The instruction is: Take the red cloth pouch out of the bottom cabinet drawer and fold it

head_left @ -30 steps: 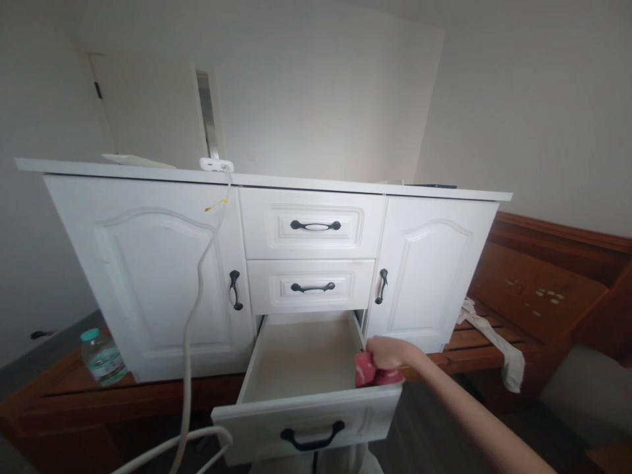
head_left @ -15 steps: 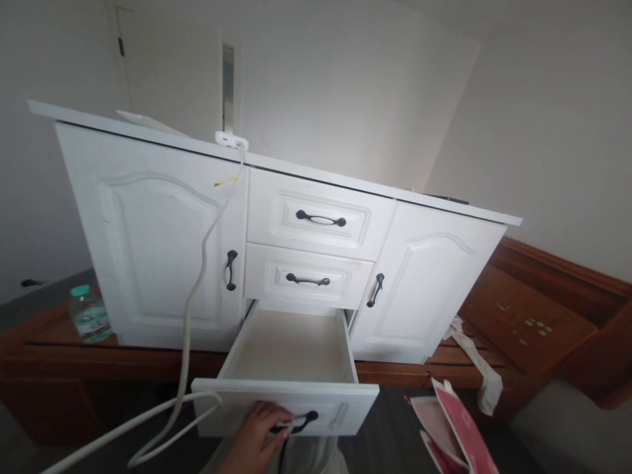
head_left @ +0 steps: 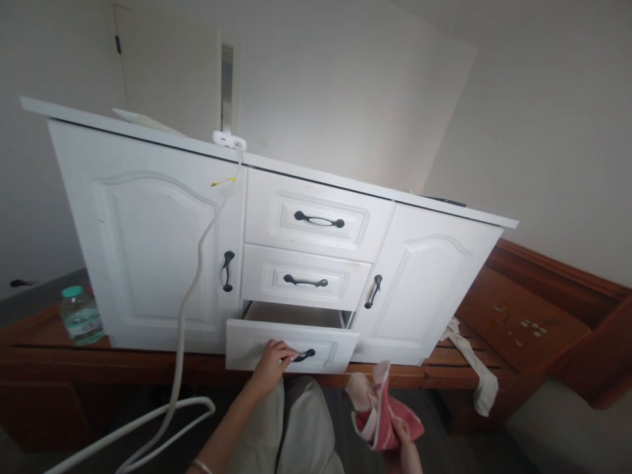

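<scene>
Bottom drawer [head_left: 328,349] of the white cabinet [head_left: 113,283] stands partly out toward the near side, in the middle, with a strip of its inside showing behind the front panel. The left hand [head_left: 272,363] is at its black handle [head_left: 306,355], fingers curled over the left end and thumb alongside, pinching it; the right end of the handle shows uncovered. A band [head_left: 201,466] circles the left wrist. To the right, the right hand [head_left: 402,438] pinches a pink and white cloth [head_left: 378,415], bunched and held up just beside the person's knees, near the front edge of the wooden desk [head_left: 133,362]. Pale trousers [head_left: 306,421] show between the two arms.

Over the bottom drawer, the middle drawer [head_left: 269,283] and the top drawer [head_left: 276,204] are flush with the cabinet, between a left door [head_left: 158,263] and a right door [head_left: 434,283]. A white cable [head_left: 182,329] hangs across the left door from a white adapter [head_left: 228,140] on the cabinet top and loops at the near left; a yellow tag [head_left: 223,182] is on it. On the desk, a clear bottle [head_left: 81,322] with a green cap stands upright left of the cabinet, and a white cloth strip [head_left: 471,368] lies to the right, draped over the near edge.
</scene>
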Action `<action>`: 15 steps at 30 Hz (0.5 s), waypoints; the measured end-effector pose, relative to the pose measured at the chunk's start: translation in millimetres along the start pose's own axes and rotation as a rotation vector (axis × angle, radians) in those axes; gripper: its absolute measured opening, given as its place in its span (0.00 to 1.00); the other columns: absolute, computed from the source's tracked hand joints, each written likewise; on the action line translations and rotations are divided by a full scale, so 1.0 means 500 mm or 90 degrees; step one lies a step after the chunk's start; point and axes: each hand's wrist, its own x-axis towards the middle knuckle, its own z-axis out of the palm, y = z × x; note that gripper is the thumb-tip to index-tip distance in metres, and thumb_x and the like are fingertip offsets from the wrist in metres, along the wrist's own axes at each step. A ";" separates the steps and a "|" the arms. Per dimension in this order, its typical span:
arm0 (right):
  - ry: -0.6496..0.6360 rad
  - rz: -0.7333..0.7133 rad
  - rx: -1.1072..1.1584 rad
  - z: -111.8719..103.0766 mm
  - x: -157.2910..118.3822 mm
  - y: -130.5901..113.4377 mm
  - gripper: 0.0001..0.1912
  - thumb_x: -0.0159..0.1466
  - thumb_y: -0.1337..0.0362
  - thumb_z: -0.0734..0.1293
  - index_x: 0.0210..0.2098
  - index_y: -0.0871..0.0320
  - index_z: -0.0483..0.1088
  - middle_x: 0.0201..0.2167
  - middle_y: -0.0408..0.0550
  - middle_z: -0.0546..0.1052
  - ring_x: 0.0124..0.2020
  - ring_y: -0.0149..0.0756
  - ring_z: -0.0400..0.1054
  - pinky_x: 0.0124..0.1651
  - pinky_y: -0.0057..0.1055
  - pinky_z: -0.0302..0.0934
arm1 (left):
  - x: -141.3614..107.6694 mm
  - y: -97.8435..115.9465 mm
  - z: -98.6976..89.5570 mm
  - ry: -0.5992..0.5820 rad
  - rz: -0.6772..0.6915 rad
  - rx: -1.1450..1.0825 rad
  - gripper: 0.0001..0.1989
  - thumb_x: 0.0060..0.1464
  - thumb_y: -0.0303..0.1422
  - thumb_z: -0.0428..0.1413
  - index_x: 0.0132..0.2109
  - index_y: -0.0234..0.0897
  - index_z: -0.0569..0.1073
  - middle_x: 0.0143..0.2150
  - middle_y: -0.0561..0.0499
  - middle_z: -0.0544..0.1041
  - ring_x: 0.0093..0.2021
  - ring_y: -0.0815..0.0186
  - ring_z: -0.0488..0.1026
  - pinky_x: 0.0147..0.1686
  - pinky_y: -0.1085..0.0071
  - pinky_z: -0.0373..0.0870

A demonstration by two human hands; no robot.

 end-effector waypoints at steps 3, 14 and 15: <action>-0.040 0.030 0.006 0.030 -0.016 0.025 0.22 0.32 0.53 0.82 0.25 0.55 0.77 0.28 0.45 0.83 0.32 0.48 0.79 0.43 0.46 0.75 | 0.066 -0.037 0.006 0.024 0.001 -0.004 0.13 0.62 0.37 0.55 0.39 0.43 0.85 0.38 0.47 0.83 0.46 0.54 0.70 0.52 0.58 0.64; -0.008 0.018 -0.079 0.006 -0.002 0.040 0.25 0.36 0.48 0.81 0.27 0.57 0.77 0.26 0.50 0.82 0.28 0.49 0.78 0.31 0.40 0.72 | 0.090 -0.022 -0.015 0.081 -0.012 -0.049 0.19 0.60 0.49 0.54 0.40 0.43 0.84 0.46 0.44 0.82 0.51 0.54 0.75 0.57 0.53 0.69; 0.008 -0.013 -0.083 0.024 0.001 0.031 0.27 0.34 0.48 0.82 0.29 0.57 0.77 0.26 0.49 0.81 0.28 0.47 0.77 0.30 0.39 0.71 | 0.054 -0.016 -0.016 0.092 -0.017 -0.044 0.21 0.61 0.50 0.52 0.43 0.43 0.83 0.52 0.43 0.80 0.55 0.52 0.74 0.60 0.51 0.68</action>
